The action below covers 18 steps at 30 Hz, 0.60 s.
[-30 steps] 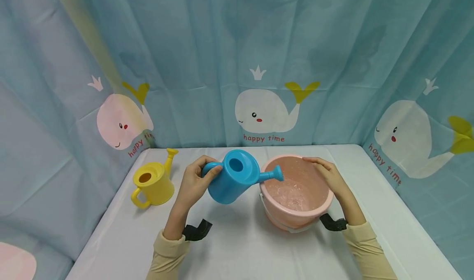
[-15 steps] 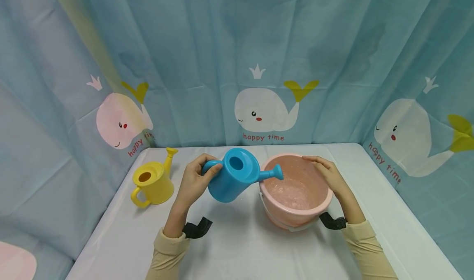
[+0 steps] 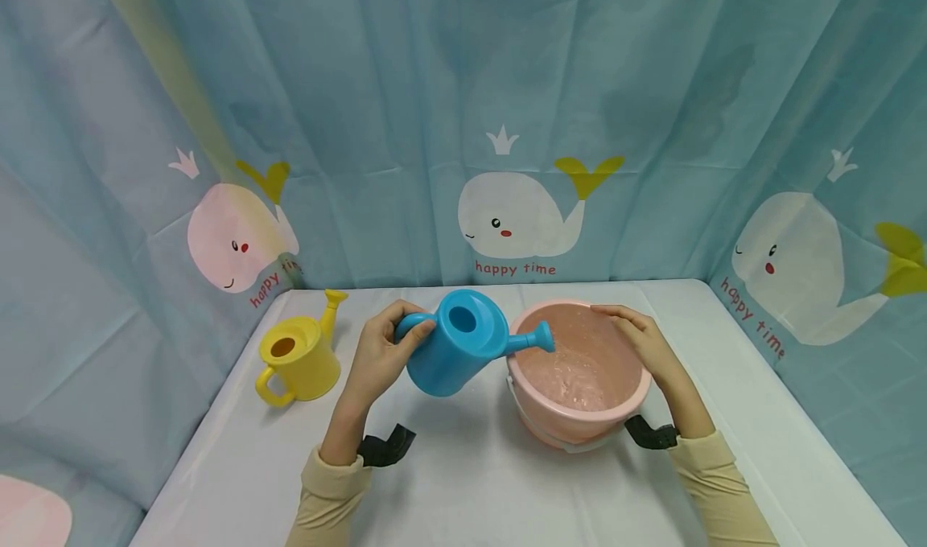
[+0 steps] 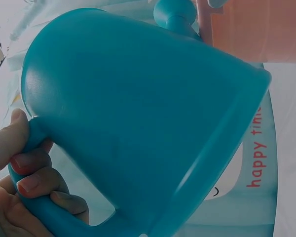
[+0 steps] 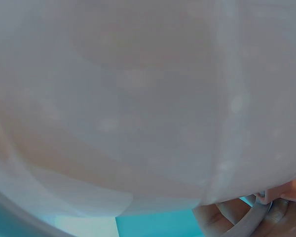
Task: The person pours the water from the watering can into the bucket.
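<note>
The left hand (image 3: 384,350) has its grip clamped round the handle (image 4: 54,217) of a blue watering can (image 3: 449,362); in the left wrist view the fingers curl through the loop and the thumb presses on its upper end. The can's body lies just right of that grip, held above the tabletop (image 3: 463,499) and tilted to the right. Its spout (image 3: 532,339) points right, with the flared end showing over the left part of the opening of a pink bucket (image 3: 546,414).

The right hand (image 3: 644,342) has its grip clamped on the bucket at the far right of the rim, so the bucket lies left of it and towards the near side. Clear rippled liquid (image 3: 575,382) shows inside, and a white bail (image 3: 585,448) hangs along the near outer wall.

Well left of the left grip, a yellow watering can (image 3: 311,370) stands upright on the tabletop, spout to the far right. A blue curtain (image 3: 391,209) with printed whales hangs behind.
</note>
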### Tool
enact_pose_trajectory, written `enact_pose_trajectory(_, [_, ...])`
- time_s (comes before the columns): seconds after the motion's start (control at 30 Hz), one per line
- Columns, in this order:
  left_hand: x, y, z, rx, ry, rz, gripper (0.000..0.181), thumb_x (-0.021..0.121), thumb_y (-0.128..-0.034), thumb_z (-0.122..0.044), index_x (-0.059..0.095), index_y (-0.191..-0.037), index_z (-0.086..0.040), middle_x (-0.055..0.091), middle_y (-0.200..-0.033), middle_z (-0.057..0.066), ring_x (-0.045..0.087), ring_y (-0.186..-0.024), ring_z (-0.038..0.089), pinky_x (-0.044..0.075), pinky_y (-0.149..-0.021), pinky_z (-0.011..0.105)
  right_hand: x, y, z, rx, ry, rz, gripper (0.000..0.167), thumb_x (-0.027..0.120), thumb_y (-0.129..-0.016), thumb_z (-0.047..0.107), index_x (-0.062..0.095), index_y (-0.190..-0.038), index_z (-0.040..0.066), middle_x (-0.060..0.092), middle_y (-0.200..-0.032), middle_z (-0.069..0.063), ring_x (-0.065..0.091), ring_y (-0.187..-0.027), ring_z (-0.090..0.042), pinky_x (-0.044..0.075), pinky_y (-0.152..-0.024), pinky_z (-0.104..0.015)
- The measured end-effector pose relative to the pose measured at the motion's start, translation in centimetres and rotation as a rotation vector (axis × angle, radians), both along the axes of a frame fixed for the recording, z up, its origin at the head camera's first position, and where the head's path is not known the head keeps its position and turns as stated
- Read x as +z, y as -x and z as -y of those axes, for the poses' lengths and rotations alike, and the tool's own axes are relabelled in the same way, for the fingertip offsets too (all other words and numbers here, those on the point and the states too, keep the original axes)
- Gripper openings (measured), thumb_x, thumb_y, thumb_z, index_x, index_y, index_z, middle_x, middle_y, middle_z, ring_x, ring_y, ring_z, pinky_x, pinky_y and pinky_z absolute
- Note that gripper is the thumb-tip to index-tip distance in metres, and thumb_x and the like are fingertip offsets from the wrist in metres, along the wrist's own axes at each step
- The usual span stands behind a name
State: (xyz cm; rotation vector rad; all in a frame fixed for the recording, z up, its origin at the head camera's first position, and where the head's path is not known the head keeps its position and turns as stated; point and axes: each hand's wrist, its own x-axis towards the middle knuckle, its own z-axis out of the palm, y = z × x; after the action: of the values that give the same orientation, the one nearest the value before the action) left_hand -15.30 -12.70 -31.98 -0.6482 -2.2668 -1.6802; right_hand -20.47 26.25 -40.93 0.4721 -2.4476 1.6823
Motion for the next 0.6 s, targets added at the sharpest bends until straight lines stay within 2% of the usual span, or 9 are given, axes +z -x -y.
enact_pose_trajectory(0.37, [-0.09, 0.17, 0.06, 0.004, 0.013, 0.001, 0.011, 0.061, -0.0889, -0.006, 0.059, -0.095, 0.002, 0.062, -0.092, 0.015, 0.058, -0.090, 0.024, 0.048, -0.086, 0.044, -0.02, 0.01, 0.00, -0.008, -0.007, -0.006, 0.038, 0.036, -0.102, 0.021, 0.053, -0.126, -0.003, 0.053, -0.130, -0.017, 0.049, -0.110, 0.007, 0.042, -0.086, -0.012])
enact_pose_trajectory(0.6, [-0.01, -0.02, 0.04, 0.010, 0.019, 0.005, 0.011, 0.061, -0.0889, -0.007, 0.059, -0.095, 0.002, 0.062, -0.091, 0.015, 0.058, -0.090, 0.025, 0.048, -0.086, 0.044, -0.02, -0.05, 0.01, 0.000, 0.005, -0.011, 0.037, 0.036, -0.102, 0.020, 0.053, -0.125, -0.004, 0.051, -0.129, -0.024, 0.050, -0.110, 0.006, 0.042, -0.087, -0.011])
